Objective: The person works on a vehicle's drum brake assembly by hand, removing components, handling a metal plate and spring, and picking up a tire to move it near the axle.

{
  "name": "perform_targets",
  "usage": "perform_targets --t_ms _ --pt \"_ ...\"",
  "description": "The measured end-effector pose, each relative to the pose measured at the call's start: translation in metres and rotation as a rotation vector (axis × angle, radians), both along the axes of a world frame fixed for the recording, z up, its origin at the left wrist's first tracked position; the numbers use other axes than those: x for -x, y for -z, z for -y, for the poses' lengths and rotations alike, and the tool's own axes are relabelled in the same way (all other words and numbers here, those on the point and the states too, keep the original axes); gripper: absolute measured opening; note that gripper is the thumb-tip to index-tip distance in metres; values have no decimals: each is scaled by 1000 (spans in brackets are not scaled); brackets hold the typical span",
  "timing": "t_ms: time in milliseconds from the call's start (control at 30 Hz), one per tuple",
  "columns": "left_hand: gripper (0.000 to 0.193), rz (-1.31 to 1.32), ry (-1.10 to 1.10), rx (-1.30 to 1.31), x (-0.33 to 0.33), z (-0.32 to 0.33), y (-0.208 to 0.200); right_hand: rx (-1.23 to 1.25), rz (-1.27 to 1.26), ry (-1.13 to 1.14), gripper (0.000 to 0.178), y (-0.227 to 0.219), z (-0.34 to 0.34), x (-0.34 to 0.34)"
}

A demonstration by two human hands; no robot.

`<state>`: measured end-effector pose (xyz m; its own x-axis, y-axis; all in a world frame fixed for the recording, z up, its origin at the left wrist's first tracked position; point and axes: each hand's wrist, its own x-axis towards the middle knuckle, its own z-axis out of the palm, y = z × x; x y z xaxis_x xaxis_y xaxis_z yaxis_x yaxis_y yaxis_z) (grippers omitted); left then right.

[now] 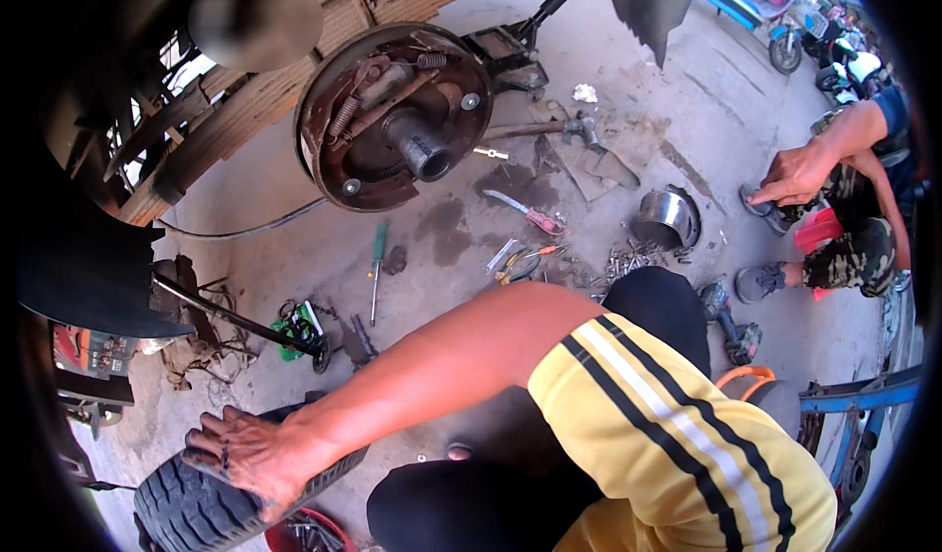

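My right arm, in a yellow sleeve with black and white stripes, reaches across to the lower left. There my right hand [250, 454] grips a black tyre [186, 503], palm down, fingers bent over its tread. My left hand is out of view. Ahead, an open drum brake [392, 115] shows rusty shoes, springs and a dark hollow axle end [422, 150]. Beside the tyre sits a red bowl [334, 525] of metal parts. A screwdriver [377, 258] with a green handle lies on the floor beyond my forearm.
A hammer [586, 140], pliers [520, 265], a shiny metal cylinder [667, 218], loose bolts [628, 261] and a cordless power tool [728, 321] lie about. At right, another person's hand [797, 171] and camouflage trousers show. Parked scooters [785, 47] stand far right.
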<state>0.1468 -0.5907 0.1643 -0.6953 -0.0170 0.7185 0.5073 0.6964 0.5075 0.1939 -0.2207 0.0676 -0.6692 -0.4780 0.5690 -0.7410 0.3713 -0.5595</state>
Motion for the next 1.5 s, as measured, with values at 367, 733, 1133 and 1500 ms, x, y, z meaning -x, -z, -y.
perform_targets --t_ms 367,733,1133,1500 --pt "55 87 29 -70 17 21 -16 -363 208 -7 100 34 -74 -55" --pt "53 131 -12 -265 9 81 0 -118 407 -12 117 69 -71 -48" --pt "56 125 -558 -128 53 122 21 48 337 24 114 81 27 -16" --pt "64 172 183 675 -18 -154 135 190 327 124 65 82 22 53"
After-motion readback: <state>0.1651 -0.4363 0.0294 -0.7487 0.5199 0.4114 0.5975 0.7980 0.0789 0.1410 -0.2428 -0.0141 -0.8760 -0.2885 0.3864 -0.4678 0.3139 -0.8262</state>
